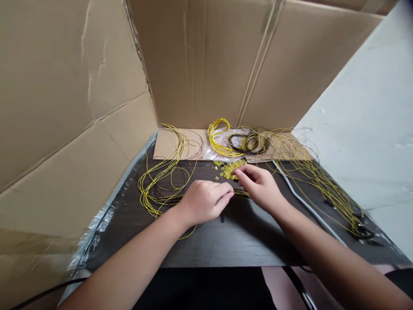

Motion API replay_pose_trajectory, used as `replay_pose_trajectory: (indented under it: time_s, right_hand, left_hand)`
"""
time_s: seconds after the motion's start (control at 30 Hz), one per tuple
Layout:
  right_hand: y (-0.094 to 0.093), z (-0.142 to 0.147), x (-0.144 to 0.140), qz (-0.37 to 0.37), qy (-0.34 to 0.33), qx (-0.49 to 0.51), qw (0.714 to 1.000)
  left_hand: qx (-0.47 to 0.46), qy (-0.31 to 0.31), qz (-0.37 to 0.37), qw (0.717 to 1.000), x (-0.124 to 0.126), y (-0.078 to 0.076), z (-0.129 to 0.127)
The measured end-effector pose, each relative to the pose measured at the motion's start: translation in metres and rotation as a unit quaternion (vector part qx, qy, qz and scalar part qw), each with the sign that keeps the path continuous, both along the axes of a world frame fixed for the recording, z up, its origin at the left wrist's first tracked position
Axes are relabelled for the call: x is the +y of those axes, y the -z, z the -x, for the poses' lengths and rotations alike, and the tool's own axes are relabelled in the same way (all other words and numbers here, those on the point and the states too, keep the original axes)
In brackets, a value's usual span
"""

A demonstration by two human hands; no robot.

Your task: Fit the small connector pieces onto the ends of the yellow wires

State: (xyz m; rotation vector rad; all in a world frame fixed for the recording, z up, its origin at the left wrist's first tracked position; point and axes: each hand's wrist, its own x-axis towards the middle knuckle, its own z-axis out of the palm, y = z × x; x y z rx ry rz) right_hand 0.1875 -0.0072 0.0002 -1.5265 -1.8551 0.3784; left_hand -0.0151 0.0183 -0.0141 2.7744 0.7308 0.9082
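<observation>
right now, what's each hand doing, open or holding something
Left hand: closed, holding wires.
Right hand: partly curled by the yellow bits; can't tell whether it holds one.

the tall back wall [216, 59] is showing plain brown cardboard, matt and faintly ridged, while the left panel [55, 88] is wearing rough creases and torn-paper scuffs. the dark worktop [203, 250] is looking smooth, catching a soft sheen toward its front edge, and shiny tape [94, 229] is glinting, wrinkled, along its left side. thin yellow wires [241, 193] are looking plastic-coated and smooth; the yellow coil [213, 143] is gleaming over a crinkled, glossy clear plastic bag [211, 154]. the small yellow pieces [228, 169] are looking like glossy, see-through plastic, and the pale right-hand wall [371, 113] is looking mostly matt.
</observation>
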Motion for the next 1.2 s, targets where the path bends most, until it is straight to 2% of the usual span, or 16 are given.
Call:
replay_pose_trajectory:
  time_s: [0.07,0.17,0.3,0.4,0.53,0.7,0.9,1.0,1.1,1.2]
  right_hand:
    - [0.002,0.000,-0.018,-0.012,-0.040,0.077,0.996]
    - [0.006,0.000,-0.033,-0.066,-0.082,0.106,0.989]
    - [0.011,0.006,-0.035,-0.115,-0.090,0.130,0.981]
    - [0.012,0.010,-0.036,-0.130,-0.097,0.150,0.975]
    - [0.012,0.013,-0.039,-0.102,-0.113,0.200,0.968]
    - [0.014,0.012,-0.041,-0.098,-0.097,0.219,0.966]
    - [0.010,0.010,-0.041,-0.148,-0.111,0.158,0.970]
    - [0.009,0.010,-0.041,-0.150,-0.112,0.140,0.972]
    - [0.009,0.010,-0.042,-0.131,-0.114,0.151,0.973]
    - [0.009,0.010,-0.043,-0.074,-0.118,0.209,0.968]
  left_hand:
    - [-0.010,-0.009,0.007,1.000,0.000,-0.001,0.000]
    - [-0.050,-0.020,0.024,0.998,-0.001,-0.005,0.000]
    - [-0.139,-0.042,0.048,0.988,-0.006,-0.011,-0.001]
    - [-0.180,-0.031,0.038,0.982,-0.010,-0.013,-0.003]
    - [-0.177,-0.002,0.011,0.984,-0.013,-0.013,-0.006]
    - [-0.165,0.018,0.017,0.986,-0.014,-0.013,-0.008]
    - [-0.149,0.025,0.008,0.989,-0.013,-0.011,-0.006]
    - [-0.138,0.031,0.002,0.990,-0.012,-0.011,-0.006]
    - [-0.127,0.036,0.015,0.991,-0.012,-0.011,-0.006]
    - [-0.120,0.046,0.058,0.990,-0.012,-0.012,-0.005]
